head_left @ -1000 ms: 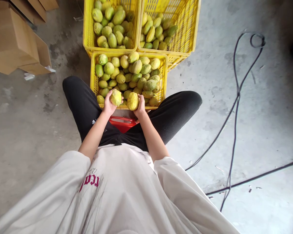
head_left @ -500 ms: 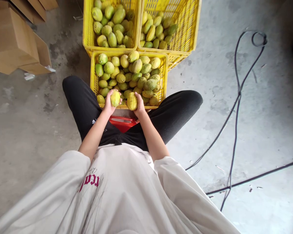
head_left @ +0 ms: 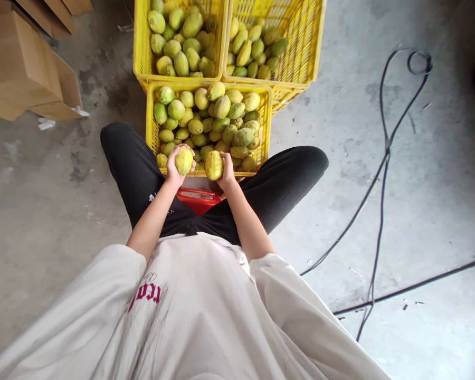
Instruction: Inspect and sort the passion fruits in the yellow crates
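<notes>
My left hand [head_left: 175,168] is closed around a yellow-green papaya [head_left: 184,160], its fingers wrapped behind the fruit. In my right hand [head_left: 227,173] is another papaya [head_left: 214,165], yellower and with faint ridges, gripped from its right side. Both fruits are held apart from each other, above the near edge of a yellow plastic crate [head_left: 268,132]. That crate holds many green and yellow papayas [head_left: 222,107], and my hands hide a few of them.
Two more yellow crates, left [head_left: 140,47] and right [head_left: 315,47], stand behind with papayas inside. Cardboard boxes [head_left: 19,63] lie at the upper left. A black cable [head_left: 387,153] loops over the concrete floor on the right. Something red [head_left: 198,199] sits between my legs.
The papaya in my left hand has turned slightly and shifted a little to the left. The one in my right hand has turned slightly. Both stay held.
</notes>
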Action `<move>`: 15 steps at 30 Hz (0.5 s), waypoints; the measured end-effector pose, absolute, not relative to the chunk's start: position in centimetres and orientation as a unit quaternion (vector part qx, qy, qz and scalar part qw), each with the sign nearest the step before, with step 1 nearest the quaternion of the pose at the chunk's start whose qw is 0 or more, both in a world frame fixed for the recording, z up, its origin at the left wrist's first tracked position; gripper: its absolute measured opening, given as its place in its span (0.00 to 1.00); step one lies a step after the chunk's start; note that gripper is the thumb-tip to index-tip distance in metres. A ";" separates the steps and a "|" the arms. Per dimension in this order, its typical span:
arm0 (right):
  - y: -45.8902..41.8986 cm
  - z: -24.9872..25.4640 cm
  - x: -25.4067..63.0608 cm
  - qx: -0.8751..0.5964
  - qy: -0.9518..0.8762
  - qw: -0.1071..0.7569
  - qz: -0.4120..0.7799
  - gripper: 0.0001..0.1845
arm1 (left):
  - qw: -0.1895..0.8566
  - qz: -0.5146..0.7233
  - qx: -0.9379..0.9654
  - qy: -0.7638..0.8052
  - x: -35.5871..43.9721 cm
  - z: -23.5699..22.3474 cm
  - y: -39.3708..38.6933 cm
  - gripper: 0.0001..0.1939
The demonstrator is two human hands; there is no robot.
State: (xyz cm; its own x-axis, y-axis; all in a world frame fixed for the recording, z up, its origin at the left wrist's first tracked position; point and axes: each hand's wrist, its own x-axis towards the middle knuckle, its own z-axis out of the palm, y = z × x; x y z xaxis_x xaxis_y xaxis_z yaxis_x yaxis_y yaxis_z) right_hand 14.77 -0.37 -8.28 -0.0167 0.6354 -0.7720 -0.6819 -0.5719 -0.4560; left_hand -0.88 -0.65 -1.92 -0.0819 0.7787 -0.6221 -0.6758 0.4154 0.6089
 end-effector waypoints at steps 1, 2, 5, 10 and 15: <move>-0.4 -8.4 14.8 -0.526 0.018 0.462 0.714 0.20 | 0.674 0.539 0.053 0.502 -0.8 -1.8 -0.7 0.19; -0.4 -8.6 14.9 -0.526 0.013 0.462 0.714 0.22 | 0.672 0.539 0.054 0.504 -0.8 -1.6 -0.6 0.19; -0.3 -8.9 15.1 -0.521 0.007 0.460 0.718 0.27 | 0.663 0.538 0.046 0.519 -0.8 -1.5 -0.6 0.19; -0.3 -8.7 15.1 -0.512 0.035 0.474 0.716 0.22 | 0.665 0.543 0.020 0.512 -0.9 -1.4 -0.5 0.24; -0.3 -8.1 14.9 -0.521 0.037 0.481 0.704 0.22 | 0.668 0.540 0.018 0.512 -1.0 -1.8 -0.4 0.28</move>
State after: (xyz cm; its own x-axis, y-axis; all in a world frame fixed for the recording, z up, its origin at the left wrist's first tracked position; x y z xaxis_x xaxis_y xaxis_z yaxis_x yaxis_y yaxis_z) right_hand 14.86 -0.30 -8.07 0.0063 0.6393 -0.7689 -0.7154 -0.5344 -0.4501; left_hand -1.04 -0.41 -1.83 -0.1074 0.7395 -0.6646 -0.7017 0.4171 0.5776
